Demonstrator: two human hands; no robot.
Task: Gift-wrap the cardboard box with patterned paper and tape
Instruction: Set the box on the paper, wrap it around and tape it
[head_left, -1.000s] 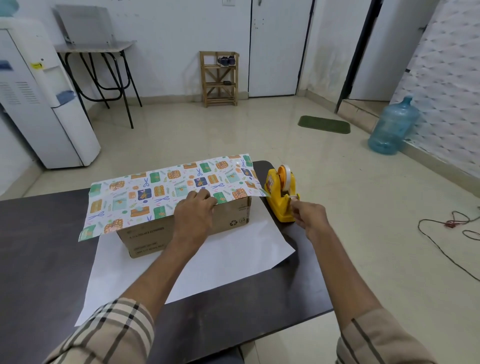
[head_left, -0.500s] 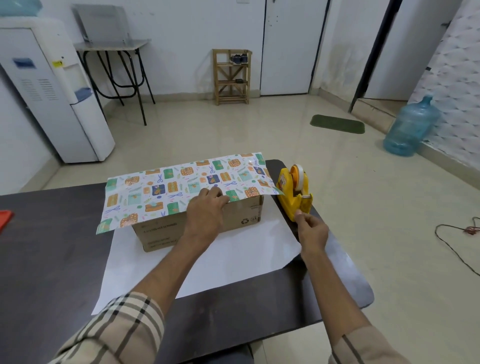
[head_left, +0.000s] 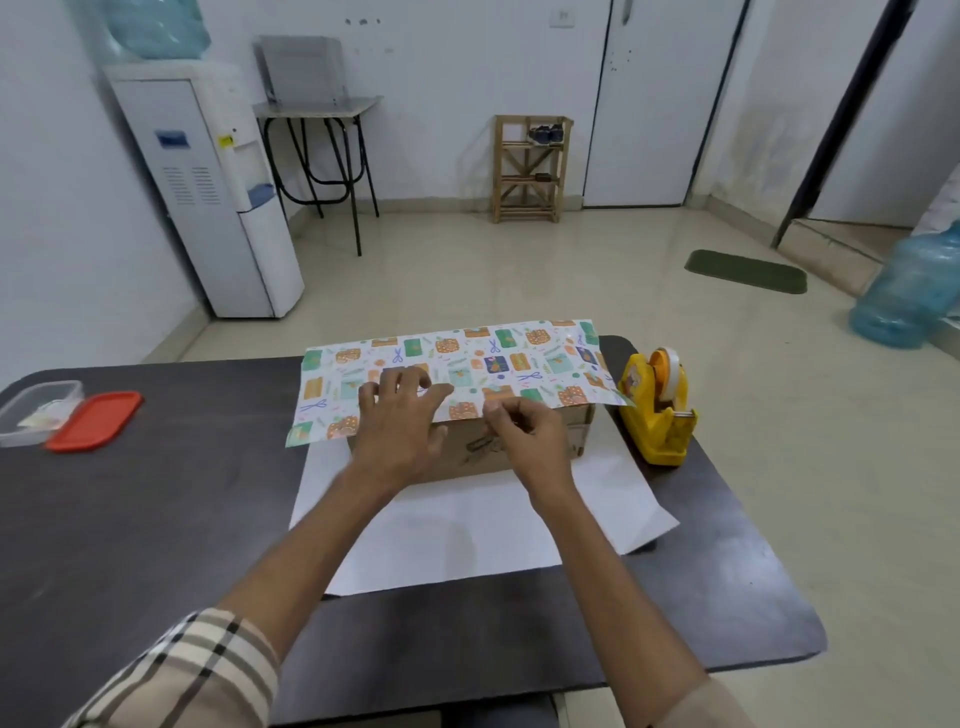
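Note:
A cardboard box (head_left: 579, 439) stands on the white underside of the wrapping sheet (head_left: 467, 535) spread over the dark table (head_left: 130, 519). The far part of the patterned paper (head_left: 498, 358) is folded over the box top, print side up. My left hand (head_left: 397, 415) presses flat on that flap near its front edge, fingers spread. My right hand (head_left: 524, 431) is at the flap's front edge, fingertips pinched together as if on a piece of clear tape; the tape itself is too faint to make out. The yellow tape dispenser (head_left: 657, 413) sits right of the box.
A clear plastic container (head_left: 31, 410) and its red lid (head_left: 96, 420) lie at the table's left. Beyond the table are a water dispenser (head_left: 208, 192), a small metal table (head_left: 317, 156), a wooden rack (head_left: 530, 166) and a blue water bottle (head_left: 909, 296) on the floor.
My right hand left the tape dispenser and moved left to the front edge of the patterned flap. The left hand stayed on the flap. The camera view shifted left.

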